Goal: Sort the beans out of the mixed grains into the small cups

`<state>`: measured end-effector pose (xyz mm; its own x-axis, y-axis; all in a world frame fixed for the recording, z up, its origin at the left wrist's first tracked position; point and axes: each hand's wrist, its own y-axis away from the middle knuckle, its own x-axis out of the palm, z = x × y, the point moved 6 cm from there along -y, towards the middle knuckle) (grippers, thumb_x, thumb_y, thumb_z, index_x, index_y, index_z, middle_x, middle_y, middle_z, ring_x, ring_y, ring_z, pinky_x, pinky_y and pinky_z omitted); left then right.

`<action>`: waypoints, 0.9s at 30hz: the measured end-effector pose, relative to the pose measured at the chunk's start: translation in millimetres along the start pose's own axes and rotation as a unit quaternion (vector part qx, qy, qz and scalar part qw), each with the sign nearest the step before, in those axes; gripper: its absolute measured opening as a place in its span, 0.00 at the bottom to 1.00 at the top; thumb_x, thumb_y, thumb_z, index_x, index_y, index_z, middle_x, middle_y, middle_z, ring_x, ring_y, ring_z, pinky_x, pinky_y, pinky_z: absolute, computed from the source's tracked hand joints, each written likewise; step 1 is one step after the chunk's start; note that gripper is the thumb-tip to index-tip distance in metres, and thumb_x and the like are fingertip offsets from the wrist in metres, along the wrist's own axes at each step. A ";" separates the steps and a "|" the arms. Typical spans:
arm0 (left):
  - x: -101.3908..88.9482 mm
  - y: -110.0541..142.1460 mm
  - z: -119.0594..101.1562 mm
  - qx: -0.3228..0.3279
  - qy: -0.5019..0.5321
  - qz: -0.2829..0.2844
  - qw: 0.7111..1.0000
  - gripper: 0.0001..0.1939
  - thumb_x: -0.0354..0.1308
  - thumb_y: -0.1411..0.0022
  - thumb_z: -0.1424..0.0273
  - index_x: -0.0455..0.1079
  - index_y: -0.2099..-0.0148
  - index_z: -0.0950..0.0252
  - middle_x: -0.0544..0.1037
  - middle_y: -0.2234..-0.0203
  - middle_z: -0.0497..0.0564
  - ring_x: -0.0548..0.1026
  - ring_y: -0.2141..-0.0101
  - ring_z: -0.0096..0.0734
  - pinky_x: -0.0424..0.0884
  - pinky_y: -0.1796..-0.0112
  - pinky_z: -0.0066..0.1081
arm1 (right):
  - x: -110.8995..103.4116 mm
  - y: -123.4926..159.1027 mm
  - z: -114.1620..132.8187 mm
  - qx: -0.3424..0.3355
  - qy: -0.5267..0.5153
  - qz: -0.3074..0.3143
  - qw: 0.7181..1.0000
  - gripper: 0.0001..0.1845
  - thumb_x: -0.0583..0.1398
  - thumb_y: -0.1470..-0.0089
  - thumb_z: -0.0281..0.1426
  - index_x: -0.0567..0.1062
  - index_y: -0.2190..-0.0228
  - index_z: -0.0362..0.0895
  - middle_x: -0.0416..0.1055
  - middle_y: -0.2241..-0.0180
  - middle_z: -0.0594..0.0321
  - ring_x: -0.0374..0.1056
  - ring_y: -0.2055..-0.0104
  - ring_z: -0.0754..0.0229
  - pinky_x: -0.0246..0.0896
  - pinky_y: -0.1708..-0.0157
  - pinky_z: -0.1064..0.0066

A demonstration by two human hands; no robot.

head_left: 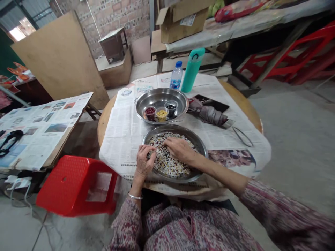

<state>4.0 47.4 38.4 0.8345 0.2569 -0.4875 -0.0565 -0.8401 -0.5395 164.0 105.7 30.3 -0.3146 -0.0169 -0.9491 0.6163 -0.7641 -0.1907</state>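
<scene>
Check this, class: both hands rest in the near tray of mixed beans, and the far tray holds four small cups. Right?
Not quite. The head view shows three cups in the far tray, not four: red, yellow and black. Both the left hand and right hand do rest in the near tray of mixed beans.

Soft, even daylight fills the scene, brightest from an opening at eleven o'clock, which is blown out. Shadows are faint. The steel pan (160, 101) shows mild glare. Wide-angle distortion bends edges; the corners smear slightly.

a workshop: brick wall (115, 14), plywood board (60, 59), workbench (235, 28).
</scene>
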 end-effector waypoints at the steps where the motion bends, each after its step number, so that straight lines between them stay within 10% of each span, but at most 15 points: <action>1: -0.4 0.3 0.9 -0.005 0.007 -0.003 1.000 0.08 0.57 0.35 0.78 0.74 0.56 0.62 0.79 0.60 0.52 0.75 0.55 0.37 0.70 0.49 0.40 | -1.8 -7.9 -2.4 0.017 0.005 0.000 1.000 0.15 0.53 0.37 0.21 0.78 0.59 0.42 0.75 0.60 0.51 0.69 0.56 0.52 0.60 0.58 0.65; 8: -4.5 1.8 2.3 -0.036 0.044 -0.024 0.998 0.15 0.53 0.30 0.72 0.69 0.42 0.62 0.71 0.46 0.57 0.71 0.45 0.40 0.68 0.41 0.41 | 9.3 -21.0 40.0 -0.102 -0.043 -0.023 0.994 0.17 0.60 0.37 0.36 0.77 0.49 0.42 0.72 0.49 0.48 0.65 0.48 0.47 0.63 0.49 0.57; 12: -4.1 2.2 3.5 -0.042 0.043 -0.025 0.998 0.14 0.53 0.29 0.70 0.69 0.43 0.61 0.71 0.47 0.57 0.72 0.46 0.40 0.68 0.41 0.42 | 16.0 -1.1 44.1 -0.193 -0.045 0.002 0.980 0.08 0.60 0.38 0.32 0.79 0.60 0.42 0.74 0.59 0.53 0.66 0.55 0.52 0.64 0.54 0.61; 21: -3.3 -0.2 2.1 -0.022 0.042 -0.020 0.999 0.11 0.54 0.29 0.71 0.71 0.47 0.62 0.72 0.50 0.56 0.72 0.46 0.38 0.68 0.41 0.40 | -15.5 -1.6 -38.5 0.079 0.034 -0.071 0.994 0.15 0.55 0.35 0.31 0.79 0.53 0.41 0.74 0.52 0.48 0.64 0.47 0.46 0.64 0.50 0.58; 27: -4.0 -0.5 0.9 -0.020 0.025 -0.020 0.999 0.11 0.55 0.30 0.71 0.72 0.47 0.62 0.73 0.51 0.56 0.73 0.47 0.38 0.68 0.41 0.39 | -5.0 12.5 16.7 -0.061 -0.030 -0.014 0.998 0.12 0.58 0.35 0.34 0.79 0.56 0.42 0.74 0.55 0.49 0.67 0.51 0.49 0.65 0.51 0.58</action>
<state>0.2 47.2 40.0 0.8624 0.2662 -0.4306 -0.0018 -0.8490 -0.5284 161.2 85.5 36.8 -0.3726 -0.0381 -0.9272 0.6894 -0.6802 -0.2490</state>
